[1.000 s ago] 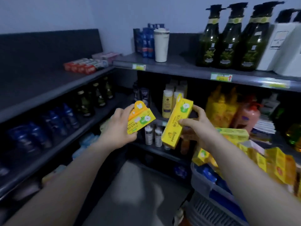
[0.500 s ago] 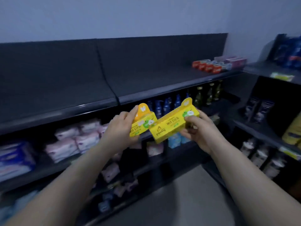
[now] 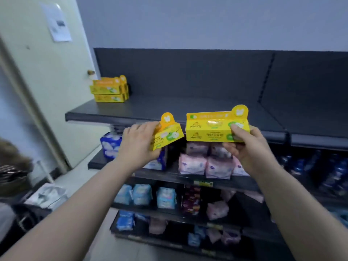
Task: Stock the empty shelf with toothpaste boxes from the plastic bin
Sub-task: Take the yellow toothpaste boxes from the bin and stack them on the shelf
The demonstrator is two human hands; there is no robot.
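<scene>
My left hand [image 3: 138, 142] grips a yellow toothpaste box [image 3: 166, 133] end-on, tilted, with an orange hang tab on top. My right hand [image 3: 244, 149] holds a second yellow toothpaste box [image 3: 212, 129] lengthwise and level. Both boxes hover just in front of the edge of the dark top shelf [image 3: 150, 110]. At that shelf's far left end sits a small stack of the same yellow boxes [image 3: 110, 90]. The plastic bin is out of view.
Lower shelves hold pink packs [image 3: 205, 164], blue packs [image 3: 143, 194] and dark blue bottles [image 3: 320, 170]. A cream door [image 3: 49, 81] with a knob and a taped paper stands left of the shelving. A dark object and papers lie at the lower left.
The view has swung left from the bottle shelves and bin to the top shelf's left end. Both hands kept their boxes; the right box turned from upright to level.
</scene>
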